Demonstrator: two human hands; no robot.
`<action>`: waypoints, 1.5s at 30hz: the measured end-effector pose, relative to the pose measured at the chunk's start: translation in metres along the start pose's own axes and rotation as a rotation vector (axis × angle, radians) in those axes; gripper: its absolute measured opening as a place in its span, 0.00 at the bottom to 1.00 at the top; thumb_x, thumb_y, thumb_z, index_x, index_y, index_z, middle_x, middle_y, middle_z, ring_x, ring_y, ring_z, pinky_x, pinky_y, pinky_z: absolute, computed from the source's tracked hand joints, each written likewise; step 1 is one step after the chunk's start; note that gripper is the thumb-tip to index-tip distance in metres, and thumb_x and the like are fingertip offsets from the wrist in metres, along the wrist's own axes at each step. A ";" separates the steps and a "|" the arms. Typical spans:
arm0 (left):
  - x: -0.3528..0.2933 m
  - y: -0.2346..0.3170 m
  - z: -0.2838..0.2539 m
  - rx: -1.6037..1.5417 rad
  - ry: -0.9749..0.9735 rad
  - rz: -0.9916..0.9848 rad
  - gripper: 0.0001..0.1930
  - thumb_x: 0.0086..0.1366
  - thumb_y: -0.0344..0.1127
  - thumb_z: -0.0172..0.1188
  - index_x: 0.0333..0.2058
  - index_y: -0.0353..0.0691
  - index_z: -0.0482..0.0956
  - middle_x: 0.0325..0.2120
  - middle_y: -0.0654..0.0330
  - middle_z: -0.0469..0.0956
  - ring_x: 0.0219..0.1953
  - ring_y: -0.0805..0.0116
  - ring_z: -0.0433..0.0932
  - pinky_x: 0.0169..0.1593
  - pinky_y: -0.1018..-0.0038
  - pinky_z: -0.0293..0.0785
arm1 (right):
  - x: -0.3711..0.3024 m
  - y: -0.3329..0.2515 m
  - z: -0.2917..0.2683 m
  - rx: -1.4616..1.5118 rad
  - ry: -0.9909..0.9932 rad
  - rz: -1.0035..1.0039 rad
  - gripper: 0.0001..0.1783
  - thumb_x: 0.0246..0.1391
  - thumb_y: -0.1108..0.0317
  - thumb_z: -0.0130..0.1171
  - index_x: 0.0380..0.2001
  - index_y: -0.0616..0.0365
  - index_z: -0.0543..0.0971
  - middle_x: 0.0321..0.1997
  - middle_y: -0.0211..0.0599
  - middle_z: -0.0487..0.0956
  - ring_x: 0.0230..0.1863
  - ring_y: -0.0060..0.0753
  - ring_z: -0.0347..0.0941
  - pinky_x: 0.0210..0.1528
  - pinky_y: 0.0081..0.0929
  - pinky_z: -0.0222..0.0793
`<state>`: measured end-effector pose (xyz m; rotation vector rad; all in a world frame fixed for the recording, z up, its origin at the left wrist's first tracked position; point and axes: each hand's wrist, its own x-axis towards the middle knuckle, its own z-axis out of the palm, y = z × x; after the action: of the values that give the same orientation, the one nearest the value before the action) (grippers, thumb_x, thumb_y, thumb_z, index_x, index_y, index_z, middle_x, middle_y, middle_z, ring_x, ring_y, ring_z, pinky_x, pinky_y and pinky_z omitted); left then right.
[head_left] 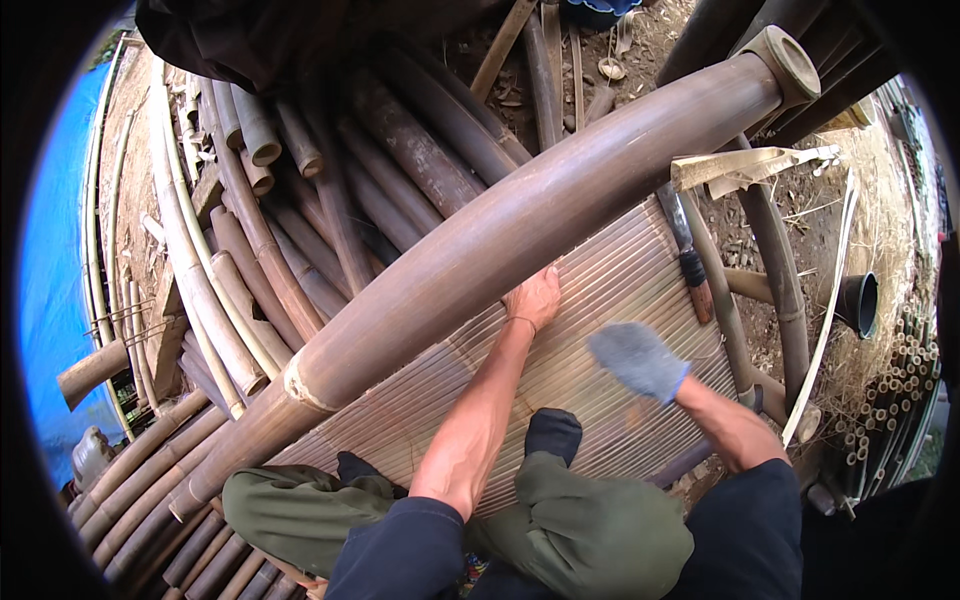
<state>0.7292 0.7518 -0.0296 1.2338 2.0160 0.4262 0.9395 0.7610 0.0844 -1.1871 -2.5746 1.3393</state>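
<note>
Far left, a blue tarp (pixel 50 290) is lining the edge, and stacked bamboo poles (pixel 290 220) are lying beside it. Across the middle, a thick bamboo culm (pixel 520 225) is running diagonally over a mat of flattened bamboo slats (pixel 610 290). You are pressing your bare left hand (pixel 535 297) flat against the culm's underside where it meets the mat, fingers spread, not gripping. Your gloved right hand (pixel 638 358) is hovering over the mat, blurred; cannot tell whether it is closing on anything. Further right, a long knife (pixel 688 252) is lying blade-up along the mat's edge. Risks, as I judge them: the round culm could be rolling down onto your left fingers, and a careless reach right could be meeting that blade.
</note>
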 end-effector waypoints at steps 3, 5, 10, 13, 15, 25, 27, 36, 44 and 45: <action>-0.010 0.009 0.002 -0.001 -0.041 -0.019 0.18 0.67 0.47 0.48 0.48 0.51 0.81 0.45 0.53 0.81 0.52 0.50 0.74 0.56 0.50 0.58 | -0.045 0.054 -0.003 -0.132 -0.165 0.161 0.12 0.61 0.63 0.49 0.36 0.57 0.79 0.29 0.48 0.78 0.32 0.49 0.76 0.36 0.40 0.72; -0.014 0.006 0.007 0.044 -0.017 0.031 0.18 0.67 0.47 0.49 0.48 0.50 0.81 0.45 0.53 0.81 0.53 0.50 0.74 0.57 0.51 0.58 | -0.044 0.052 0.000 0.014 -0.044 0.293 0.13 0.62 0.62 0.49 0.36 0.59 0.78 0.28 0.47 0.77 0.31 0.45 0.76 0.36 0.39 0.72; -0.011 0.018 0.002 0.003 -0.088 -0.027 0.17 0.65 0.44 0.52 0.49 0.51 0.81 0.46 0.55 0.81 0.52 0.51 0.76 0.56 0.50 0.59 | -0.097 0.016 0.036 0.603 0.682 0.537 0.17 0.64 0.58 0.50 0.34 0.63 0.77 0.27 0.40 0.76 0.28 0.36 0.75 0.36 0.34 0.75; -0.005 -0.014 0.001 -0.132 0.056 0.101 0.18 0.64 0.43 0.54 0.48 0.44 0.80 0.45 0.51 0.81 0.48 0.49 0.77 0.56 0.51 0.63 | -0.193 -0.012 0.100 1.745 1.172 0.717 0.12 0.65 0.65 0.50 0.33 0.62 0.76 0.31 0.34 0.76 0.30 0.32 0.73 0.37 0.35 0.73; 0.001 -0.033 0.000 -0.347 0.081 0.226 0.20 0.63 0.41 0.55 0.50 0.39 0.78 0.46 0.48 0.79 0.49 0.47 0.76 0.56 0.52 0.65 | -0.295 -0.020 0.155 1.783 0.700 1.062 0.10 0.62 0.68 0.53 0.28 0.63 0.73 0.32 0.38 0.76 0.29 0.35 0.72 0.40 0.39 0.74; -0.068 0.086 -0.024 0.038 -0.103 0.764 0.16 0.61 0.33 0.58 0.47 0.36 0.76 0.45 0.48 0.74 0.51 0.48 0.72 0.55 0.58 0.67 | -0.369 0.002 -0.003 1.065 1.285 1.154 0.32 0.62 0.41 0.49 0.50 0.62 0.72 0.29 0.40 0.79 0.15 0.26 0.72 0.13 0.21 0.66; -0.090 0.118 -0.042 -0.057 -0.288 0.859 0.14 0.62 0.33 0.59 0.45 0.36 0.78 0.44 0.49 0.76 0.49 0.52 0.75 0.54 0.62 0.70 | -0.332 0.016 -0.022 1.144 1.286 1.033 0.29 0.62 0.42 0.51 0.44 0.62 0.75 0.23 0.38 0.77 0.14 0.23 0.71 0.11 0.17 0.62; -0.167 0.206 -0.077 -0.106 -0.610 0.832 0.14 0.68 0.39 0.57 0.44 0.34 0.80 0.41 0.50 0.80 0.43 0.63 0.79 0.48 0.69 0.74 | -0.359 0.017 -0.013 0.305 1.629 0.818 0.19 0.64 0.52 0.53 0.24 0.53 0.74 0.15 0.26 0.65 0.12 0.18 0.58 0.13 0.22 0.54; -0.176 0.288 -0.040 -0.215 -1.108 0.505 0.23 0.70 0.50 0.51 0.43 0.31 0.77 0.32 0.46 0.81 0.37 0.54 0.80 0.42 0.61 0.76 | -0.186 -0.146 0.016 0.571 1.141 0.375 0.12 0.59 0.62 0.59 0.37 0.60 0.73 0.25 0.44 0.73 0.27 0.50 0.72 0.32 0.40 0.70; -0.176 0.293 -0.041 -0.070 -0.993 0.479 0.20 0.69 0.46 0.52 0.42 0.30 0.78 0.31 0.35 0.80 0.37 0.39 0.81 0.42 0.53 0.75 | -0.171 -0.129 0.023 0.393 0.935 0.302 0.16 0.58 0.59 0.60 0.41 0.61 0.73 0.30 0.48 0.75 0.31 0.50 0.73 0.36 0.42 0.69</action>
<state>0.9336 0.7453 0.2476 1.4783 0.8643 0.0525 0.9745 0.5931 0.2149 -1.6224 -1.4636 0.9056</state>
